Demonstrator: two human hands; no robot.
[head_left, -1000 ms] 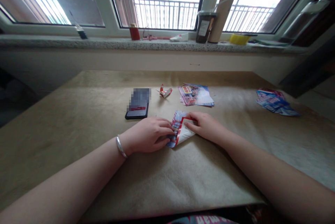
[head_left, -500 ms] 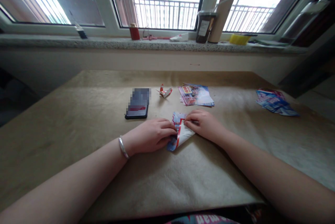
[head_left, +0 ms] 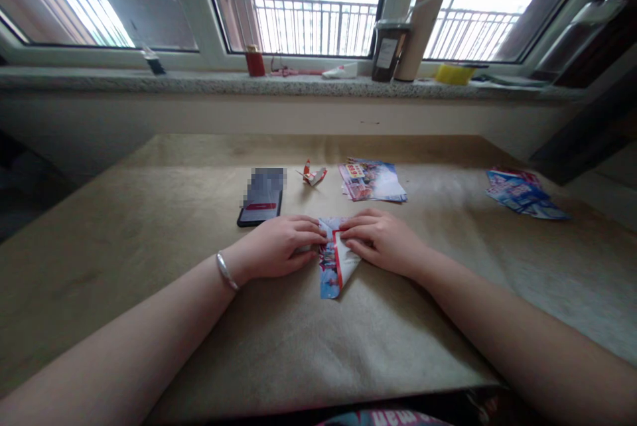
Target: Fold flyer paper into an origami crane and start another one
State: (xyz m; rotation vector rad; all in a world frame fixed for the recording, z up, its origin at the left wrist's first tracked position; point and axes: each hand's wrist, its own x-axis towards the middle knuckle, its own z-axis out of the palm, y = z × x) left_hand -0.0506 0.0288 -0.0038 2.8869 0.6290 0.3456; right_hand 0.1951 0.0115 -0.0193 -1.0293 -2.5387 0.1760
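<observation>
A folded printed paper (head_left: 336,263), white with red and blue print, lies on the brown table (head_left: 149,240) in front of me, its point toward me. My left hand (head_left: 279,247), a silver bangle on the wrist, presses fingertips flat on the paper's left edge. My right hand (head_left: 381,240) presses its fingers on the paper's upper right part. Both hands' fingers lie close together on the fold.
A black phone (head_left: 261,204) lies just beyond my left hand. A small folded paper piece (head_left: 313,175) and a stack of printed leaflets (head_left: 371,180) sit further back; more leaflets (head_left: 522,195) at right. The windowsill (head_left: 149,83) holds a red cup, a jar, a cardboard tube.
The folded paper has turned so its point faces me. Both hands shifted slightly away from me and closer together on it.
</observation>
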